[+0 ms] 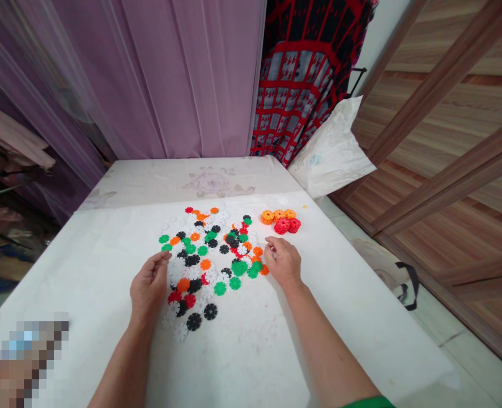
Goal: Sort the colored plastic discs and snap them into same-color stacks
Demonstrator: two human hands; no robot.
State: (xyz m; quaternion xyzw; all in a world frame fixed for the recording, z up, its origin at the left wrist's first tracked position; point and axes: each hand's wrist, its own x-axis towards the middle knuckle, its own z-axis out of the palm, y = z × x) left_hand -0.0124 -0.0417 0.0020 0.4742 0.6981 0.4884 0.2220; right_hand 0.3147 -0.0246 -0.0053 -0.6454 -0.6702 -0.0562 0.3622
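Note:
A loose pile of flat, notched plastic discs (220,288) in green, black, orange, red and white covers the middle of the table. My left hand (151,283) is at the pile's left edge, palm inward, its fingers loosely bent with nothing visible in them. On the right edge, beside green and orange discs, my right hand (284,262) has its fingers loosely curled, with a gap between thumb and forefinger. Just beyond it sit orange stacked disc rings (268,217) and red stacked disc rings (282,226), grouped together.
A white cloth with a flower print covers the table (106,238). A white plastic bag (331,147) leans at the far right corner. Purple curtains (183,73) hang behind, and a wooden cabinet (446,141) stands on the right. A blurred patch (21,362) fills the lower left.

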